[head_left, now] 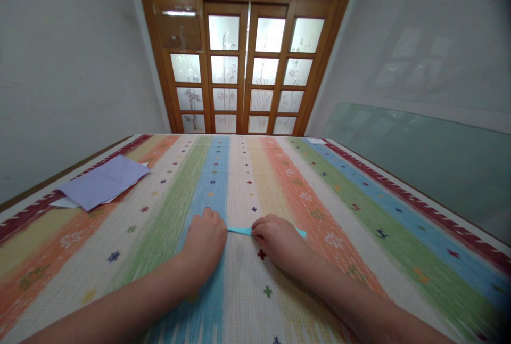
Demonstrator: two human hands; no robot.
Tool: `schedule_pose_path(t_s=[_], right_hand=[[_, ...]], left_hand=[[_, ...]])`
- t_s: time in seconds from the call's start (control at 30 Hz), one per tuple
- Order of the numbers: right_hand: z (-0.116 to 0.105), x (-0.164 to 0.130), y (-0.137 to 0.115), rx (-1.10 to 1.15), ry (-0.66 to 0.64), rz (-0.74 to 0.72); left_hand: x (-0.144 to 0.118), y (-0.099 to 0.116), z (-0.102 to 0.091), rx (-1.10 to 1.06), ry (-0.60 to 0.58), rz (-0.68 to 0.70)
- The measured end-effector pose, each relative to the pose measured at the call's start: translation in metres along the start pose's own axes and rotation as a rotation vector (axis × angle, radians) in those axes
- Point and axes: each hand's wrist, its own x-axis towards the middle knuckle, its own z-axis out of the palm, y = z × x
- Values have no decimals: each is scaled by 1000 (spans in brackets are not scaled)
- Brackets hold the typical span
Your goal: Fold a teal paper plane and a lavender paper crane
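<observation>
Between two curled hands, left (205, 240) and right (277, 237), both pressing: turquoise paper strip (239, 231).

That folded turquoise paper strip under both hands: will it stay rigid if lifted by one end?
Probably not. The turquoise paper strip looks thin and flat, so likely light and floppy. Pushed, it may slide on the striped cloth rather than roll.

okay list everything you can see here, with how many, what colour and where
folded paper strip: one, turquoise, flat on the tablecloth between the two hands
paper sheets: small stack, lilac on white, far left of table
tablecloth: one, striped in many colours, covering the table
glass pane: one, greenish, leaning on the right wall
door: one double door, brown wood with frosted panes, behind the table
left hand: fist down on the strip's left end
right hand: pressing the strip's right part
</observation>
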Motion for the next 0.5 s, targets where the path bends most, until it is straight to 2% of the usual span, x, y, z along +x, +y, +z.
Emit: schedule_pose_path(t_s=[0.07,0.1,0.13,0.2,0.33,0.5], right_hand=[[3,0,1,-14,-19,-17],[6,-1,1,-17,-30,-28],[8,-1,1,-18,-40,-38],[12,-3,1,-17,-49,-46],[17,-10,0,-27,-55,-22],[12,-20,0,-55,-75,39]], left_hand=[[-1,6,7,-9,80,135],[-1,9,12,-24,95,245],[-2,12,18,-58,93,362],[-1,17,25,-113,59,477],[2,22,25,-166,-2,488],[4,21,22,-123,-8,496]])
